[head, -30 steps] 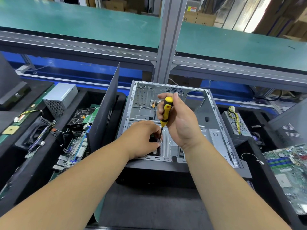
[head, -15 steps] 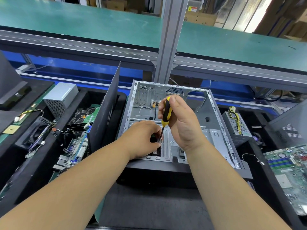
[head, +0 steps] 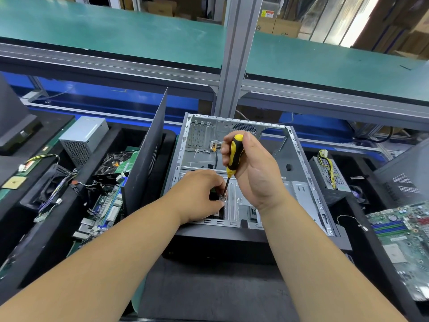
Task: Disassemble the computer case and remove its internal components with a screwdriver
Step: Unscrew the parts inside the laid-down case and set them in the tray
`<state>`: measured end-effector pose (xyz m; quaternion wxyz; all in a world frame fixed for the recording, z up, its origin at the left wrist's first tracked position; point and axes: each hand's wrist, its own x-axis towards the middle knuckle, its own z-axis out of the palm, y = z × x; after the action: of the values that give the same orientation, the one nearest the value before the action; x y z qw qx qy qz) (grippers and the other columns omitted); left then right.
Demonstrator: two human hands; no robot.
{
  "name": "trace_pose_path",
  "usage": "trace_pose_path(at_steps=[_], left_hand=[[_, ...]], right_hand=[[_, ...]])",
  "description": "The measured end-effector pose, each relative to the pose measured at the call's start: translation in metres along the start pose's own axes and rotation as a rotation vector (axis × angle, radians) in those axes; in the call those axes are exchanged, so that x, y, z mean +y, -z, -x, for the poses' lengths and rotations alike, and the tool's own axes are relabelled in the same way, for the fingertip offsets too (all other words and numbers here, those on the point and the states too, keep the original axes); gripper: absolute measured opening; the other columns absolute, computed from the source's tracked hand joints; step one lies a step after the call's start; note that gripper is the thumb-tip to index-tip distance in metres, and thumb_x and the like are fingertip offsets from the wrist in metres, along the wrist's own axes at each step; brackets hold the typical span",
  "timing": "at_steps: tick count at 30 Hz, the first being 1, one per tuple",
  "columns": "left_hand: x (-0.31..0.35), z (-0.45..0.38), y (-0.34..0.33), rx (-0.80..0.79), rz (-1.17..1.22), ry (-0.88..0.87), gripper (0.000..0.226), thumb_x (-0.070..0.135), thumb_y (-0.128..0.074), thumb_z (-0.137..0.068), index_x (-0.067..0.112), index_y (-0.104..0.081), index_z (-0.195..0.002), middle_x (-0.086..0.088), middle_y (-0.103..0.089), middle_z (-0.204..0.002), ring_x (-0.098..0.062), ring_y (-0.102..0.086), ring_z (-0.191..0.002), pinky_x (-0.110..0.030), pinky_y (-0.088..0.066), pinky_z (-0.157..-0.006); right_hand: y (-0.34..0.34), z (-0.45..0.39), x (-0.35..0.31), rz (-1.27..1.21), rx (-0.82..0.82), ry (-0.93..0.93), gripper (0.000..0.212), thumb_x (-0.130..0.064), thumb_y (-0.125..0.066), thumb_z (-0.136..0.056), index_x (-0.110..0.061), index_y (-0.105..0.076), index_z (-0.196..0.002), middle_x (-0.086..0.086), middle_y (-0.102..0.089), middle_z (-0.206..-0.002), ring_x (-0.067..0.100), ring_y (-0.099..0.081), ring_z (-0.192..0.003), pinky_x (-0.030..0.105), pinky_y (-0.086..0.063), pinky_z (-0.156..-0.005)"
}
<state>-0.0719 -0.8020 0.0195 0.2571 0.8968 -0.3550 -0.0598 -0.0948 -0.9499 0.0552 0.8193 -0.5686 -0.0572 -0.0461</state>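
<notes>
An open grey computer case (head: 299, 173) lies on its side in front of me, mostly bare inside. My right hand (head: 257, 173) grips a yellow-and-black screwdriver (head: 234, 154) upright, its tip on a screw (head: 223, 199) on the case floor. My left hand (head: 199, 194) reaches into the case beside the tip, its fingers curled round a small dark part (head: 214, 194) that they largely hide.
A black side panel (head: 148, 156) stands on edge left of the case. Left bins hold a silver power supply (head: 83, 138), a fan and circuit boards (head: 106, 205). At the right are another power supply (head: 329, 173) and a green motherboard (head: 404, 240). An aluminium post (head: 234, 54) rises behind.
My right hand has shifted its grip slightly around the screwdriver handle, as in turning it. The left hand and the case stay put.
</notes>
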Motion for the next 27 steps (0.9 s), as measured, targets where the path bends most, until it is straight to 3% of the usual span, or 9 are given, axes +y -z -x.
trace_pose_path(at_steps=[13,19,23,27], left_hand=[[0.001,0.003,-0.002,0.061,0.019,-0.004,0.005,0.029,-0.069,-0.086,0.026,-0.070,-0.089,0.012,-0.061,-0.089,-0.005,-0.055,-0.086,-0.027,-0.050,-0.082],[0.003,0.002,-0.007,0.114,-0.179,-0.094,0.011,0.032,-0.062,-0.090,0.024,-0.069,-0.093,0.009,-0.062,-0.093,-0.014,-0.056,-0.092,-0.029,-0.046,-0.083],[0.007,-0.004,-0.010,0.068,-0.459,-0.214,0.014,0.029,-0.051,-0.095,0.022,-0.060,-0.103,0.004,-0.058,-0.099,-0.020,-0.053,-0.095,-0.032,-0.036,-0.086],[0.011,-0.006,-0.013,0.016,-0.525,-0.170,0.017,0.025,-0.048,-0.096,0.021,-0.052,-0.112,0.001,-0.054,-0.109,-0.021,-0.050,-0.103,-0.034,-0.036,-0.093]], right_hand=[[-0.003,0.003,-0.015,-0.037,0.005,0.034,0.034,-0.031,-0.035,-0.102,-0.007,-0.059,-0.100,0.005,-0.060,-0.082,0.015,-0.052,-0.071,0.024,-0.045,-0.069],[0.003,0.006,-0.022,-0.032,0.008,0.046,0.034,-0.032,-0.035,-0.102,-0.008,-0.060,-0.099,0.005,-0.060,-0.082,0.015,-0.052,-0.072,0.024,-0.045,-0.070],[0.006,0.008,-0.024,-0.042,0.008,0.047,0.034,-0.031,-0.035,-0.101,-0.009,-0.061,-0.098,0.004,-0.060,-0.082,0.015,-0.051,-0.071,0.024,-0.045,-0.069],[0.007,0.009,-0.028,-0.070,0.018,0.047,0.039,-0.036,-0.033,-0.102,-0.008,-0.060,-0.099,0.005,-0.059,-0.082,0.015,-0.050,-0.071,0.025,-0.043,-0.070]])
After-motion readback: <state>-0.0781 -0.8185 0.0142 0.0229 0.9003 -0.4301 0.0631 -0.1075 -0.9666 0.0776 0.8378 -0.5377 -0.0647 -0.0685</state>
